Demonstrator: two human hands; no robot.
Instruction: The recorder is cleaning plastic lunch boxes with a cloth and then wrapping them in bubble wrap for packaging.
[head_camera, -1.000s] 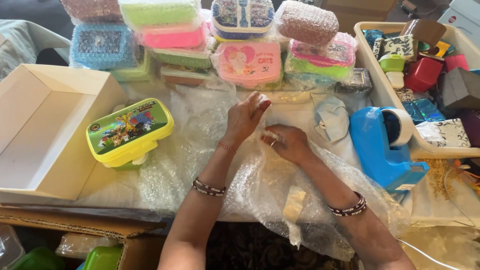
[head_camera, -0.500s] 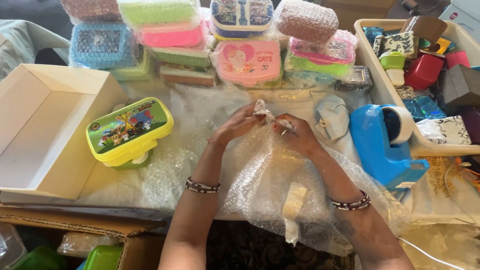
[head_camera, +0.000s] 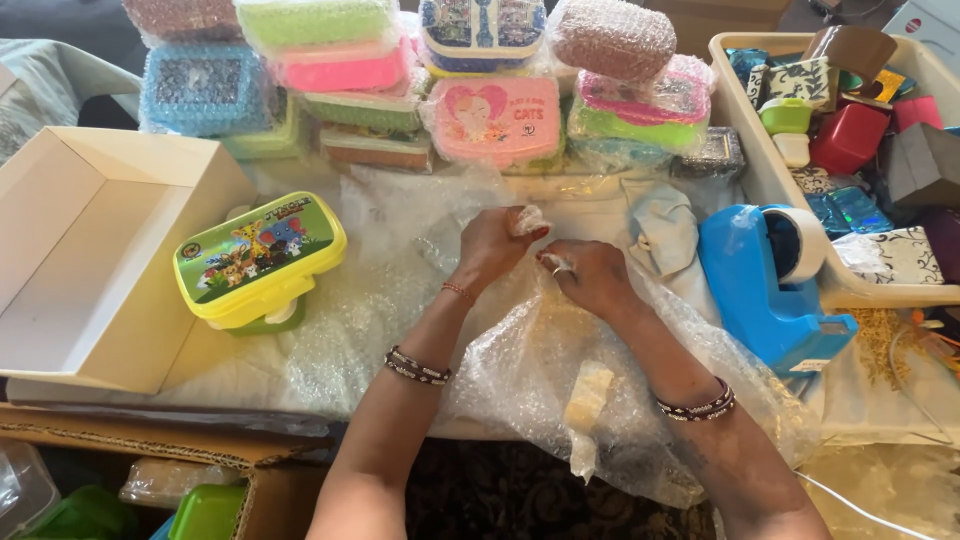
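hands: left (head_camera: 492, 243), right (head_camera: 592, 277) pinch bubble wrap (head_camera: 530, 360) | lunchbox (head_camera: 258, 258) left | tape dispenser (head_camera: 765, 285) right

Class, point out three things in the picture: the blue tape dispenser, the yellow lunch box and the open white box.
blue tape dispenser (head_camera: 748, 290), head view, its body.
yellow lunch box (head_camera: 258, 252), head view, its lid.
open white box (head_camera: 100, 262), head view, inside floor.

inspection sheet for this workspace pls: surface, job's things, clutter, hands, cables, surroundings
Surface: table under pale cloth, spread with bubble wrap sheet.
Job's things: both hands pinch a small piece of tape above the bubble wrap; second tape strip stuck on its near part.
Clutter: yellow lunch box, blue tape dispenser, stack of wrapped lunch boxes.
Hands: left hand and right hand, fingers closed on the tape, beaded bracelets on both wrists.
Cables: thin white cord at lower right.
Surroundings: open white box left, white bin of small items right.
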